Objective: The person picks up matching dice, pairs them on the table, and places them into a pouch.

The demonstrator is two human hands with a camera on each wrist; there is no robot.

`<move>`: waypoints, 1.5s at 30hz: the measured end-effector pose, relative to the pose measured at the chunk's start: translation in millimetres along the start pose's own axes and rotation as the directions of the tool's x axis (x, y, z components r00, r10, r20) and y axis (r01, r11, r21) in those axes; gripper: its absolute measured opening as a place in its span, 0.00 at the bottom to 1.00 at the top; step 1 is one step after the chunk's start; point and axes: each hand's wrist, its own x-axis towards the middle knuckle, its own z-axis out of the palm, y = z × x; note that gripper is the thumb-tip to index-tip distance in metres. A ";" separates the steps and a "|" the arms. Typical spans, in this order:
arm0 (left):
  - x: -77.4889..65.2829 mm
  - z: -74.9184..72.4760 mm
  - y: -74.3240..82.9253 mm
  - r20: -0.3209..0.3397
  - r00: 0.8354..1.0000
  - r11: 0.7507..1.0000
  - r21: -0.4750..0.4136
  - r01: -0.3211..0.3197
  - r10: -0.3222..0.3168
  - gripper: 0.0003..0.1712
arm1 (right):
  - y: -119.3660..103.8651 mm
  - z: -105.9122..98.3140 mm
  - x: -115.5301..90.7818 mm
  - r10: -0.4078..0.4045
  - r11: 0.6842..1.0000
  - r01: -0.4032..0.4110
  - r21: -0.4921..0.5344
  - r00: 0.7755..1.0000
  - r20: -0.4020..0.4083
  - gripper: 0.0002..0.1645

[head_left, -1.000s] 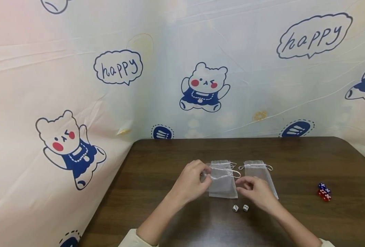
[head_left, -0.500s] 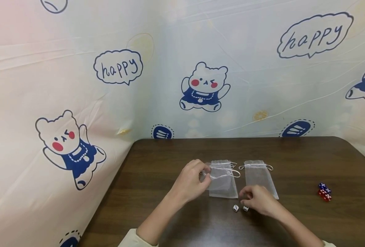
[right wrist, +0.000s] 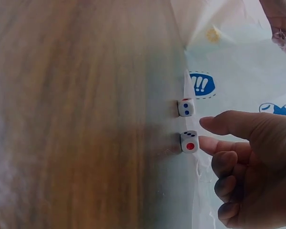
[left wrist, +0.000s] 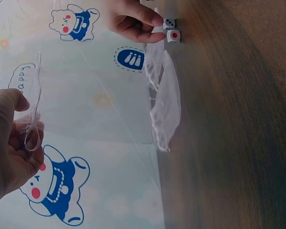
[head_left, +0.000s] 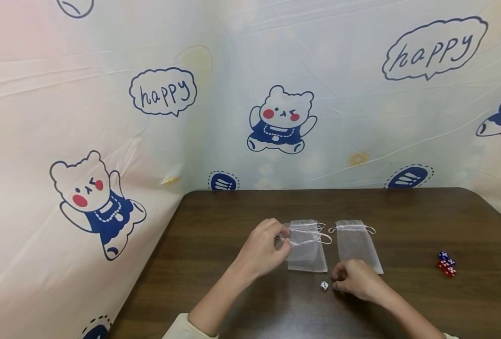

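My left hand (head_left: 261, 247) holds a sheer white drawstring pouch (left wrist: 32, 136) up off the table, its cord loops hanging from the fingers. Under it in the head view lies a second pouch (head_left: 320, 266); a third pouch (head_left: 356, 242) lies to the right. My right hand (head_left: 358, 280) is low at two white dice, thumb and index finger spread, the other fingers bent. In the right wrist view the index fingertip meets the nearer die (right wrist: 189, 142), while the thumb stands apart from it. The other die (head_left: 324, 286) sits just left of this hand.
Several blue and red dice (head_left: 447, 264) sit clustered on the right of the dark wooden table (head_left: 216, 212). A printed cloth (head_left: 233, 117) with bears and "happy" bubbles hangs behind and around the table.
My right hand has come down from beside the pouches to the right-hand white die, now hidden by its fingers in the head view. The left hand stays still with its pouch.
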 end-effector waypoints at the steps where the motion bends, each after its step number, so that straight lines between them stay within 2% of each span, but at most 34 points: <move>1: 0.0 0.0 0.1 -0.001 1.000 1.000 0.001 -0.002 0.002 0.02 | 0.4 0.6 -0.3 0.004 1.000 -0.004 -0.004 1.000 0.002 0.08; 14: -1.1 0.4 -0.4 -0.010 1.000 1.000 0.005 -0.019 0.019 0.02 | 1.2 3.2 -3.8 0.053 0.997 -0.054 -0.062 0.998 -0.020 0.11; 20: -1.6 0.6 -0.4 0.001 1.000 1.000 0.014 -0.010 0.010 0.02 | -0.3 -1.1 -2.9 0.094 0.995 -0.095 -0.025 0.995 -0.033 0.10; 25: -2.4 1.0 -0.7 0.005 1.000 1.000 0.017 -0.008 0.008 0.02 | -0.2 -10.9 -0.2 0.078 0.997 -0.079 -0.010 0.992 -0.099 0.07; 30: -3.2 2.6 -1.9 -0.001 1.000 1.000 0.023 -0.020 0.021 0.03 | -1.6 -24.6 1.0 0.064 0.998 -0.066 -0.006 0.978 -0.200 0.05; 35: -3.4 4.1 -2.4 -0.004 1.000 0.999 0.031 -0.027 0.027 0.02 | -5.2 -36.6 2.5 0.039 0.999 -0.042 0.000 0.941 -0.335 0.06; 40: -3.7 4.6 -1.5 0.006 1.000 0.999 0.035 -0.024 0.024 0.02 | -12.9 -46.3 3.9 0.005 1.000 0.007 0.023 0.876 -0.482 0.05; 45: -4.1 6.3 -1.4 0.010 0.999 0.998 0.050 -0.040 0.039 0.02 | -20.4 -52.7 7.2 -0.027 0.997 0.067 0.047 0.807 -0.590 0.07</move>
